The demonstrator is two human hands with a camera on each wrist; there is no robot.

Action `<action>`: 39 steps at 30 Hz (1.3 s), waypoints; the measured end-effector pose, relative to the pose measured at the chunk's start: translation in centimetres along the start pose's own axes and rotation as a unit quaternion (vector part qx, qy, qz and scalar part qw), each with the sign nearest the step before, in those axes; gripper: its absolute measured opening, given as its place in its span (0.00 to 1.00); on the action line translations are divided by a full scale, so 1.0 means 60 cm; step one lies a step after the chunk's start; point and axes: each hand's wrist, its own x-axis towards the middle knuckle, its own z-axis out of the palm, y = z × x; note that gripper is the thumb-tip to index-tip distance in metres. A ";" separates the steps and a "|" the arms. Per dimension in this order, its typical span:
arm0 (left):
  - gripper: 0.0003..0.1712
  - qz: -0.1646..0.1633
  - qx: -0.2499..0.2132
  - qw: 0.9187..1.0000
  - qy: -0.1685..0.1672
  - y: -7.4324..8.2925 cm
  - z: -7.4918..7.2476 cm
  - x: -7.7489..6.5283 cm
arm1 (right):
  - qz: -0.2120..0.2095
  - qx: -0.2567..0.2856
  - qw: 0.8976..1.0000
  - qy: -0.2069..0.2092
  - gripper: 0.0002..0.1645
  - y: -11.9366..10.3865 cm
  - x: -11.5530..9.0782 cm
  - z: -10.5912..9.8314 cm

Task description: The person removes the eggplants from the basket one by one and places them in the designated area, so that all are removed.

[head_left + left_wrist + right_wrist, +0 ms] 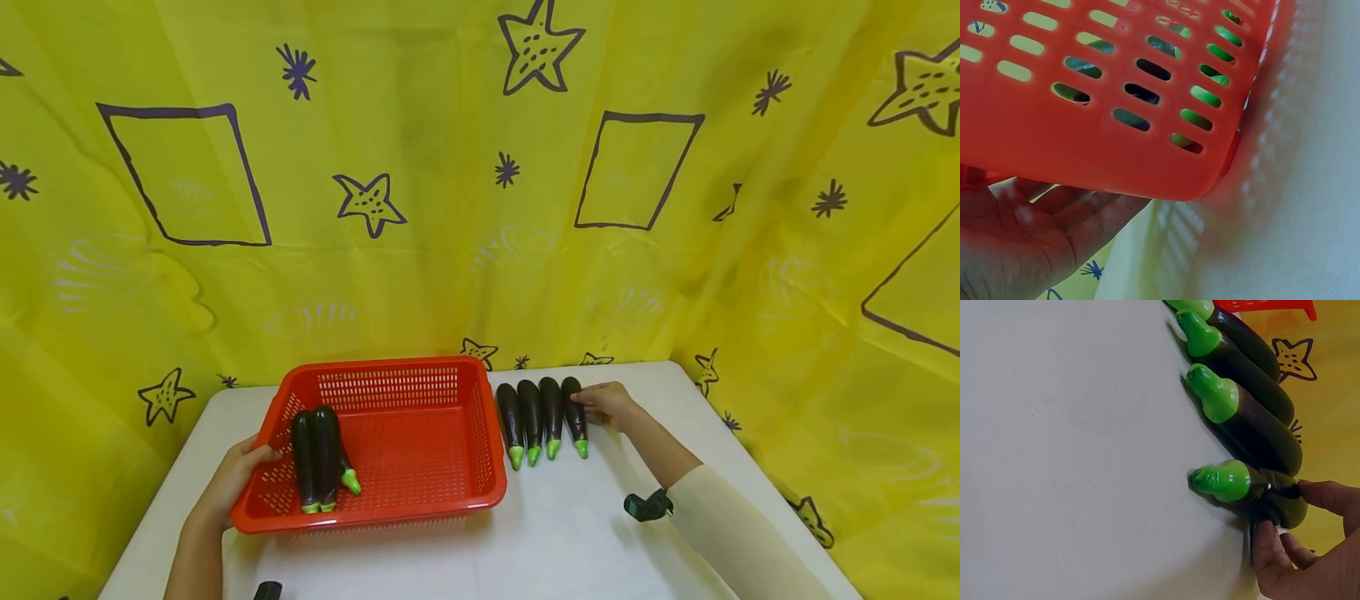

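Note:
A red plastic basket (pixel 420 454) with slotted walls stands at the left of the table, three dark eggplants (pixel 326 450) with green stem ends lying in its left part. My left hand (pixel 236 479) grips the basket's left side, thumb over the rim; in the left wrist view its fingers (pixel 1079 215) lie against the outside of the basket. To the right of the basket, several more eggplants (pixel 530 417) lie side by side. My right hand (pixel 607 404) pinches the rightmost eggplant (pixel 1275 494) of that row between thumb and fingers, near its dark rounded end.
The white table (pixel 570 533) backs onto a yellow curtain (pixel 435 275) printed with stars and frames, which also hangs along both sides. A small dark device (pixel 648 506) sits at the right wrist. Part of another dark object (pixel 267 591) shows at the bottom edge.

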 end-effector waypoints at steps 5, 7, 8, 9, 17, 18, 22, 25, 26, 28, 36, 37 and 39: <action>0.35 0.001 0.000 1.000 0.000 0.002 0.001 -0.002 | -0.005 -0.009 1.000 -0.005 0.25 -0.001 -0.002 -0.001; 0.35 0.005 0.002 1.000 -0.006 0.003 0.002 -0.002 | -0.004 -0.011 1.000 -0.004 0.24 -0.001 -0.003 -0.001; 0.35 0.004 0.002 1.000 -0.006 0.003 0.002 -0.002 | -0.002 -0.009 1.000 -0.003 0.23 -0.001 -0.004 -0.001; 0.36 0.003 0.001 1.000 -0.006 0.004 0.003 -0.003 | 0.000 -0.008 1.000 -0.003 0.23 -0.001 -0.005 -0.002; 0.36 0.004 0.000 1.000 -0.008 0.001 0.002 0.000 | -0.001 -0.014 1.000 0.005 0.20 -0.005 -0.004 -0.006; 0.36 0.004 -0.001 1.000 -0.008 0.001 0.002 0.000 | -0.002 -0.014 1.000 0.006 0.20 -0.006 -0.003 -0.006; 0.36 0.000 -0.001 1.000 -0.005 0.003 0.001 -0.001 | -0.013 -0.013 1.000 0.011 0.21 -0.017 0.000 -0.010; 0.37 0.001 0.002 1.000 -0.005 0.003 0.001 -0.003 | -0.025 -0.012 1.000 0.010 0.22 -0.029 -0.004 -0.012; 0.37 0.002 0.003 1.000 -0.005 0.003 0.001 -0.003 | -0.031 -0.012 0.999 0.008 0.22 -0.033 -0.006 -0.012; 0.37 0.003 0.003 1.000 -0.006 0.003 0.001 -0.003 | -0.042 -0.014 0.999 0.003 0.23 -0.042 -0.009 -0.010; 0.37 0.008 0.004 1.000 -0.009 0.001 0.000 -0.003 | -0.067 -0.027 0.997 -0.040 0.33 -0.079 -0.022 0.032; 0.37 0.008 0.004 1.000 -0.009 0.001 0.000 -0.003 | -0.068 -0.021 0.996 -0.049 0.34 -0.084 -0.024 0.040; 0.36 0.008 0.002 1.000 -0.007 0.001 0.001 -0.003 | -0.070 -0.009 0.995 -0.071 0.35 -0.092 -0.028 0.057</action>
